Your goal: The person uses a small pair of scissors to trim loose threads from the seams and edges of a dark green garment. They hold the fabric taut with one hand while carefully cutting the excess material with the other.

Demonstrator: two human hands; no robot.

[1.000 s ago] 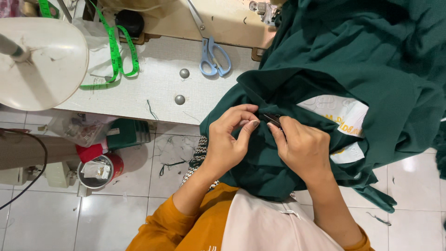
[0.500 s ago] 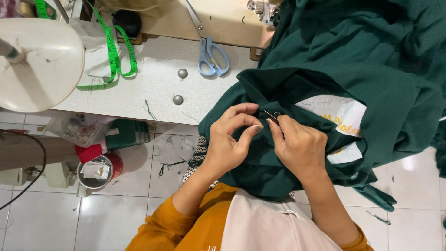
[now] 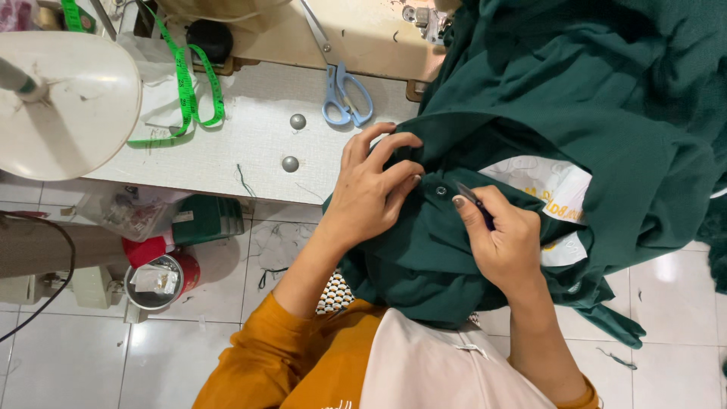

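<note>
A dark green garment (image 3: pixel 575 91) with a white printed panel (image 3: pixel 549 185) lies bunched across the table edge and my lap. My left hand (image 3: pixel 371 189) rests on the cloth with its fingers spread, pinning a fold next to a small green button (image 3: pixel 441 191). My right hand (image 3: pixel 503 242) pinches a thin dark metal tool (image 3: pixel 468 195), whose tip points at the button.
Blue-handled scissors (image 3: pixel 346 95) and a green tape measure (image 3: pixel 185 95) lie on the white table (image 3: pixel 250 144). A round white lamp shade (image 3: pixel 64 106) sits at the left. On the tiled floor are a red tin (image 3: pixel 163 276) and a green box (image 3: pixel 208 220).
My hands have moved apart slightly: the left has opened its fingers over the fold, and the right has drawn back, so the button now shows between them.
</note>
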